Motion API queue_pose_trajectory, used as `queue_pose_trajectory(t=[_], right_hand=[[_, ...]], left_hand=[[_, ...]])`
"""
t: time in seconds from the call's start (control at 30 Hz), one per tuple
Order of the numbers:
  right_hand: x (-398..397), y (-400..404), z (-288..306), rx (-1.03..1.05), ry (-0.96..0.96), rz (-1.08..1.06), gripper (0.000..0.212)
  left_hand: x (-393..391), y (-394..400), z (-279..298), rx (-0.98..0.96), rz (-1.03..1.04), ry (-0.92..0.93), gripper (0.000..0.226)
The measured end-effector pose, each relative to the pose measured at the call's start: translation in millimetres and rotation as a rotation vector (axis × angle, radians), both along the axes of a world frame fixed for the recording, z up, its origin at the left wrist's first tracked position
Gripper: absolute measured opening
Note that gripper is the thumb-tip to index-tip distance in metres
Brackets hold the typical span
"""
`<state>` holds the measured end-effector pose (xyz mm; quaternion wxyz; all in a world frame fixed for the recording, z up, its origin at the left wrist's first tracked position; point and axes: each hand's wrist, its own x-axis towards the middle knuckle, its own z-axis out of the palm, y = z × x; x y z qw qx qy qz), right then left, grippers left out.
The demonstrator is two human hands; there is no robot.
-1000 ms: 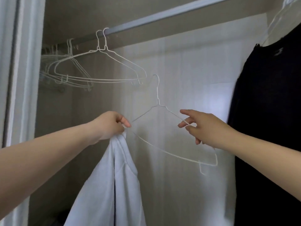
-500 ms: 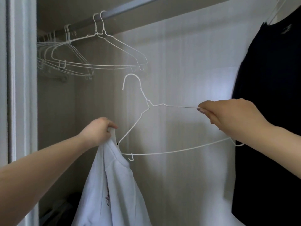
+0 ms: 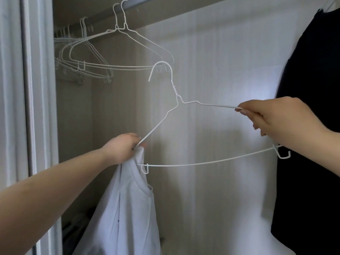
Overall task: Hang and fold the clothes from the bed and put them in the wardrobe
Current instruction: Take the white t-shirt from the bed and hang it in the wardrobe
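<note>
— What is each grip doing?

— The right hand [image 3: 279, 120] has its fingers curled around the right shoulder wire of a white wire hanger [image 3: 184, 144], thumb and forefinger pinching the wire near its upper run. The left hand [image 3: 121, 148] is clamped on the bunched collar of a white shirt [image 3: 127, 208] and touches the hanger's left shoulder wire at the same spot.

— Was that so a moment back?

— Half a second ago the left hand held only the shirt, just beside the hanger's left end. Now that end sits at the fingers, and the lower left corner with its small notch lies against the shirt's neckline. A second ago the right hand merely pinched the hanger while it hung tilted down to the right; since then it has been levelled, hook up.

— Where does the shirt hang?

— Down from the left hand, inside the wardrobe, near its left door frame [image 3: 27, 107].

— And around them?

— Empty hangers [image 3: 114, 57] crowd the rail [image 3: 128, 4] at upper left. A black garment [image 3: 312, 126] hangs along the right edge, behind the right forearm.
</note>
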<state>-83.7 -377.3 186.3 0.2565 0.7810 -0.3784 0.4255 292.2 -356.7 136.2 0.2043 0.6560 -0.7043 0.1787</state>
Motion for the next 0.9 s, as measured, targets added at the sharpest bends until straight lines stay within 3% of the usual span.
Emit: queue_pose_trajectory(t=[0.13, 0.43, 0.53, 0.6, 0.67, 0.73, 0.8, 0.9], right_hand=[[9.0, 0.1, -5.0, 0.027, 0.014, 0.007, 0.037], [41.9, -4.7, -37.7, 0.144, 0.061, 0.07, 0.029], [48.9, -7.9, -44.2, 0.173, 0.005, 0.107, 0.029], [52.8, -5.9, -45.6, 0.192, 0.04, 0.09, 0.027], [58.5, -0.3, -47.9, 0.039, 0.163, 0.027, 0.02], [63.1, 3.3, -56.1, -0.341, 0.327, -0.02, 0.037], [68.2, 14.2, -76.0, -0.586, 0.414, 0.194, 0.035], [73.3, 24.7, -130.3, -0.451, 0.617, 0.486, 0.029]], left_hand=[[-17.6, 0.5, 2.6, -0.088, -0.088, 0.179, 0.046], [-65.5, 16.6, 20.0, -0.158, -0.392, 0.777, 0.043], [-66.2, 21.2, 22.6, -0.171, -0.425, 0.843, 0.019], [-65.0, 19.6, 20.9, -0.224, -0.384, 0.812, 0.034], [-65.7, 16.5, 16.0, -0.299, -0.354, 0.826, 0.044], [-66.8, 12.5, 11.7, -0.331, -0.343, 0.853, 0.043], [-68.1, 9.6, 9.8, -0.349, -0.333, 0.864, 0.044], [-68.4, 9.0, 10.1, -0.383, -0.342, 0.89, 0.043]])
